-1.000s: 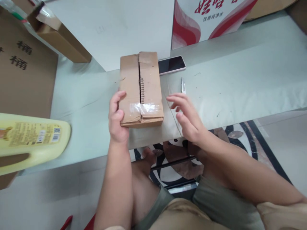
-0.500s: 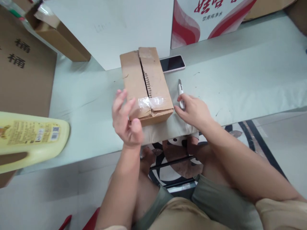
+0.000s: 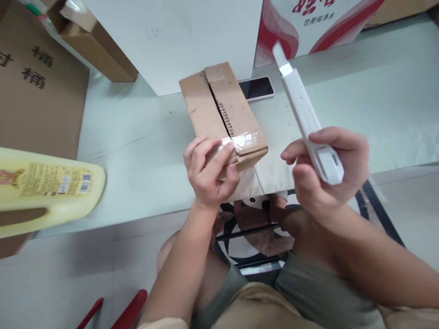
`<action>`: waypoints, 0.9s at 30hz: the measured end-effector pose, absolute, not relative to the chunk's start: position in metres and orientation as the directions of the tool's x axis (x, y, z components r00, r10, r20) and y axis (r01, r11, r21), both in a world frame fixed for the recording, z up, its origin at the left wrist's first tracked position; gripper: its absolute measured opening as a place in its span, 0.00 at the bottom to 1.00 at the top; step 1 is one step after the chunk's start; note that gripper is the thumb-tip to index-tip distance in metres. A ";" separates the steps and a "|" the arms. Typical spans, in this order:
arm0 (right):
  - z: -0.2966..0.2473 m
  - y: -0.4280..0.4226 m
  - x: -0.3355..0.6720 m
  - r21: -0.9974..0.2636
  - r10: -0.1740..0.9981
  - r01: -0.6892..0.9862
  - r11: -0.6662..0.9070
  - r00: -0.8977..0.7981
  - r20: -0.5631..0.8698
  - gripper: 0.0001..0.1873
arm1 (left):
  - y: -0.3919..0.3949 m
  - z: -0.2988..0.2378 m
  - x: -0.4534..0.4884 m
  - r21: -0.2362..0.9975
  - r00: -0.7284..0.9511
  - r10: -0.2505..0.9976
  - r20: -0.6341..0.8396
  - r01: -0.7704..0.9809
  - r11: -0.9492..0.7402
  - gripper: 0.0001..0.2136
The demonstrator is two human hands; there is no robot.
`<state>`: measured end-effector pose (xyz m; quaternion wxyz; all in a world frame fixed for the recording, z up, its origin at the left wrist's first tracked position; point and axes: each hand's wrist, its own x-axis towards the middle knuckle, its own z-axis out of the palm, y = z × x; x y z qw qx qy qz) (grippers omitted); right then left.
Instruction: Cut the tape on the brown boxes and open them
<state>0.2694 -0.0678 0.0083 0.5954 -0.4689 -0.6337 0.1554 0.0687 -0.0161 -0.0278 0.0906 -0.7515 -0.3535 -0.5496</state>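
A small brown cardboard box (image 3: 219, 103) sits on the pale table, with a torn slit along its top seam and clear tape (image 3: 247, 140) across its near end. My left hand (image 3: 209, 171) grips the near left end of the box, fingers over the top and thumb against the front side. Raised to the right of the box, my right hand (image 3: 334, 169) is closed around a white utility knife (image 3: 303, 107). Its blade (image 3: 280, 55) is out and points up and away from me.
Behind the box lies a smartphone (image 3: 257, 88), near a large white carton (image 3: 192, 36) and a red-and-white printed carton (image 3: 317, 29). A yellow jug (image 3: 51, 192) stands at the left, by a big brown carton (image 3: 41, 105). The pale table (image 3: 137, 178) ends just before my knees.
My right hand has picked the utility knife up off the table and raised it. My left hand has closed on the box's near end, and the box has turned slightly.
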 end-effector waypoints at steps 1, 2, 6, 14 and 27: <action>0.011 -0.071 0.267 -0.735 0.749 0.394 0.552 0.155 0.645 0.15 | -0.016 -0.027 0.069 0.253 0.145 0.437 0.888 0.638 -0.727 0.14; 0.013 -0.074 0.266 -0.714 0.720 0.381 0.587 0.157 0.676 0.12 | -0.016 -0.027 0.069 0.256 0.143 0.443 0.885 0.646 -0.719 0.13; 0.020 -0.087 0.259 -0.759 0.776 0.273 0.591 0.065 0.627 0.05 | -0.018 -0.026 0.070 0.289 0.127 0.467 0.875 0.636 -0.715 0.13; 0.022 -0.087 0.258 -0.646 0.730 0.494 0.582 0.032 0.682 0.09 | -0.019 -0.028 0.071 0.297 0.102 0.459 0.883 0.637 -0.712 0.12; 0.024 -0.090 0.261 -0.542 0.743 0.714 0.444 0.044 0.668 0.13 | -0.020 -0.027 0.073 0.272 0.108 0.473 0.874 0.698 -0.663 0.11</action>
